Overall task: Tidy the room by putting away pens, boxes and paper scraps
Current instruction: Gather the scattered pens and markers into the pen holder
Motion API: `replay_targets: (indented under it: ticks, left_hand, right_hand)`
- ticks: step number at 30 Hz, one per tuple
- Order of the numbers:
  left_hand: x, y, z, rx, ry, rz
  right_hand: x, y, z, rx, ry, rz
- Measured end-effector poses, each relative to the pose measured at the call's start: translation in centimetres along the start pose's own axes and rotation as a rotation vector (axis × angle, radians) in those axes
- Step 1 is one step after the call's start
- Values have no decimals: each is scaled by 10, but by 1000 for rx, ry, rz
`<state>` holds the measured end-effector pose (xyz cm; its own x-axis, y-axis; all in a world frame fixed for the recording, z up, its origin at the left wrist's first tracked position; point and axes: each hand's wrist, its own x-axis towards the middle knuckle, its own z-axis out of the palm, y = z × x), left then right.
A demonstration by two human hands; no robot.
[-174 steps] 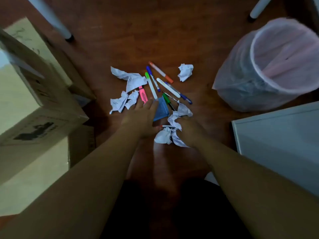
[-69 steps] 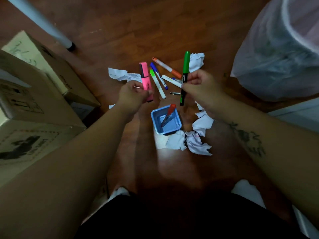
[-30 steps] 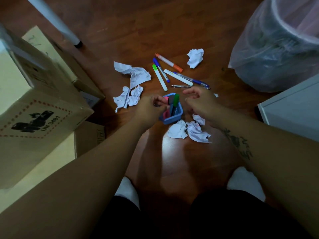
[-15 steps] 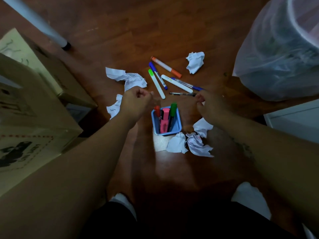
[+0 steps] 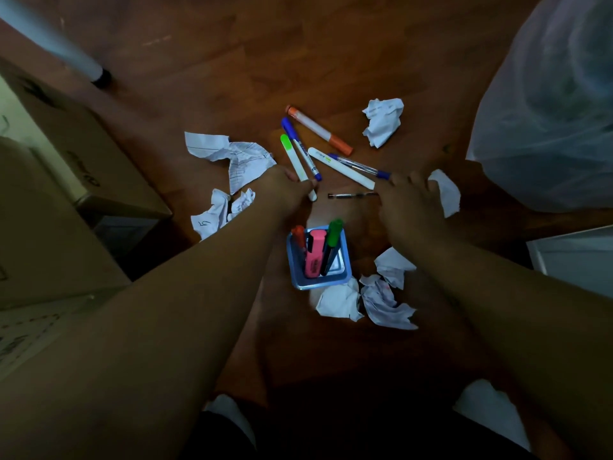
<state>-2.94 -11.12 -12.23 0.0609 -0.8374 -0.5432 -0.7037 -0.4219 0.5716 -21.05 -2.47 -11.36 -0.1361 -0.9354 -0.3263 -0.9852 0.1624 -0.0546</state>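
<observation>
Hiding both pen (image 5: 345,168) ends: left hand (image 5: 285,190), right hand (image 5: 406,202).

blue pen holder (image 5: 319,283), pink highlighter (image 5: 315,254), white paper scraps (image 5: 382,122)

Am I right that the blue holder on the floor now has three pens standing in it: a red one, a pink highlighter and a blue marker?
Not quite: the third pen in the blue holder is a green marker, not a blue one. The head view shows it beside the pink highlighter and the red pen.
</observation>
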Motion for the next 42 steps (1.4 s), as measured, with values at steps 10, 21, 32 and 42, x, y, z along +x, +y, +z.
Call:
replay_targets:
  ticks: [10, 21, 32, 42]
  left_hand:
    - [-3, 5, 5, 77, 25, -77]
    - [-33, -10, -18, -471, 12, -153]
    - [-99, -8, -56, -770, -3, 107]
    - [-170, -23, -44, -388, 51, 230]
  right_hand:
    - [-12, 18, 13, 97, -29, -59]
    - [-21, 22, -22, 816, 23, 101]
    - [-81, 17, -59, 1144, 146, 174]
    - [-139, 6, -56, 995, 114, 53]
